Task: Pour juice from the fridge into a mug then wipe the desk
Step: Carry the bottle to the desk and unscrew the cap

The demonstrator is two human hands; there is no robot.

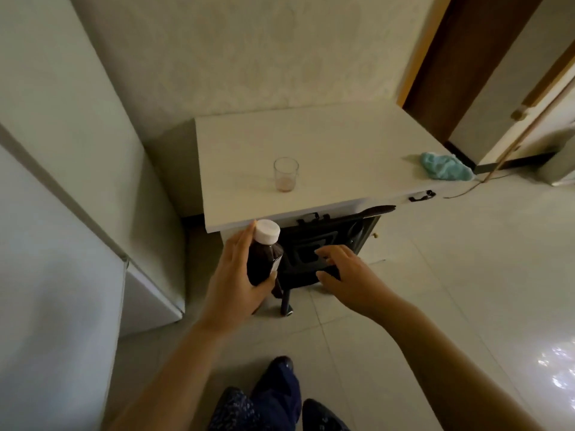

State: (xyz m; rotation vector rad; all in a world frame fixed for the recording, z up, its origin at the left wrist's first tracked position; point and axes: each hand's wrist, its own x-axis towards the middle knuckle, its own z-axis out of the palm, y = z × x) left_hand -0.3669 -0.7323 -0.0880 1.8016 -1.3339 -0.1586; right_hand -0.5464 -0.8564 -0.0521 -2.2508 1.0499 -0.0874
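left hand [236, 275] grips juice bottle [264, 255]; right hand [348, 275] empty

Capped juice bottle [264, 255] in left hand [236, 281]; right hand [348, 275] empty

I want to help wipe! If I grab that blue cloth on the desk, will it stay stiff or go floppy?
Probably floppy: the blue cloth lies crumpled in soft folds at the desk corner. It looks light, likely easy to lift. It could slide off if nudged, since it sits by the edge.
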